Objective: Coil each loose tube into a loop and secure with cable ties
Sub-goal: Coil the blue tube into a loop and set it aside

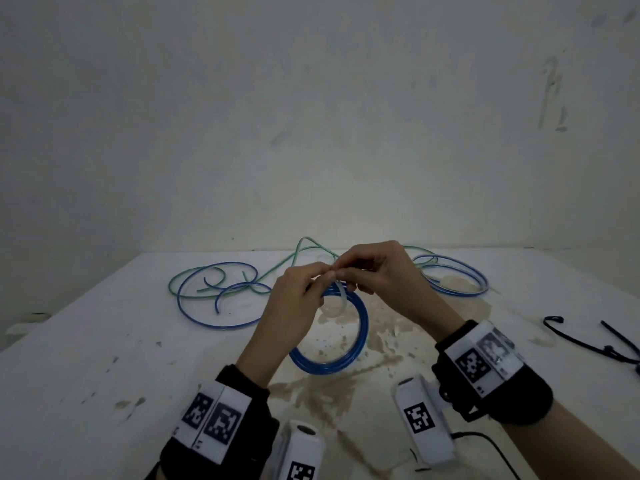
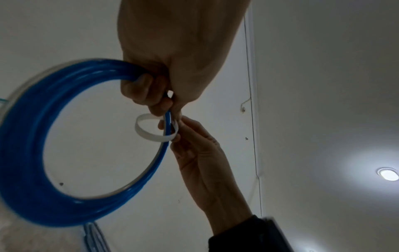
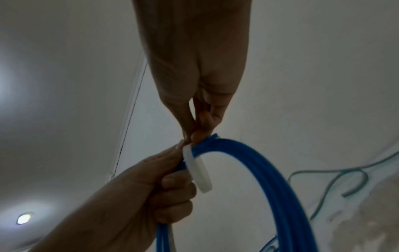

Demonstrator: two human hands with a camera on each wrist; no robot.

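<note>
My left hand [image 1: 320,277] grips a blue tube coiled into a several-turn loop [image 1: 349,355], held up on edge over the white table [image 1: 104,341]. A white cable tie [image 1: 338,301] curls in a wide loop around the coil's top strands. My right hand [image 1: 348,271] pinches the tie's end between thumb and fingers, right against my left fingertips. From the left wrist the coil [image 2: 28,153] fills the left side and the tie [image 2: 151,134] rings one stretch of it. From the right wrist the tie [image 3: 198,172] sits beside my left hand's fingers [image 3: 172,184] on the coil [image 3: 270,170].
A loose blue tube [image 1: 214,320] and a green tube [image 1: 277,268] sprawl at the back left. Another blue tube [image 1: 460,292] lies at the back right. Black cable ties [image 1: 595,344] lie near the right edge. The wall stands right behind the table.
</note>
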